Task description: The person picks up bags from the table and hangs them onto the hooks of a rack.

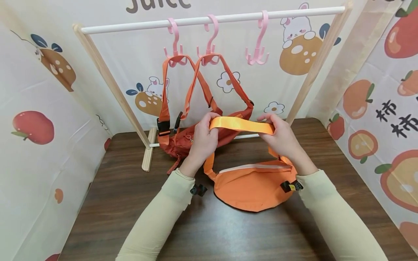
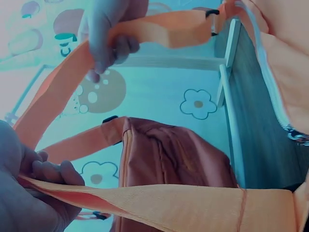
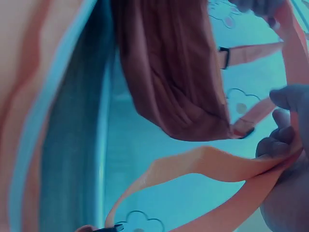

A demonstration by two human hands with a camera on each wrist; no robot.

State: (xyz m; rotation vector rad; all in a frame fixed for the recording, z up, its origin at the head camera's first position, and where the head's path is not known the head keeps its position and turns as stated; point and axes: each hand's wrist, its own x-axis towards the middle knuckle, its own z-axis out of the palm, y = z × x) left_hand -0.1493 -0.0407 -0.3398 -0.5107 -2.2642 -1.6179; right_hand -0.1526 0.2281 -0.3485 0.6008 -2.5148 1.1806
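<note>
An orange waist bag (image 1: 253,188) with a pale zipper sits low in front of me in the head view, below both hands. Its strap (image 1: 241,125) is raised in an arch over it. My left hand (image 1: 204,137) grips the left end of this arch, fingers curled round the webbing. The right end is pinched by my right hand (image 1: 281,135). In the left wrist view, the strap (image 2: 159,205) runs folded through the left hand (image 2: 34,183). Behind the hands, a darker red-orange bag (image 1: 183,139) hangs by orange straps (image 1: 192,94) from pink hooks.
A wooden rack with a white bar (image 1: 137,27) stands at the back of the dark table (image 1: 107,217). The left and middle pink hooks (image 1: 212,32) carry straps; the right hook (image 1: 258,47) bears nothing. Fruit-printed cloth (image 1: 29,174) encloses the sides and back.
</note>
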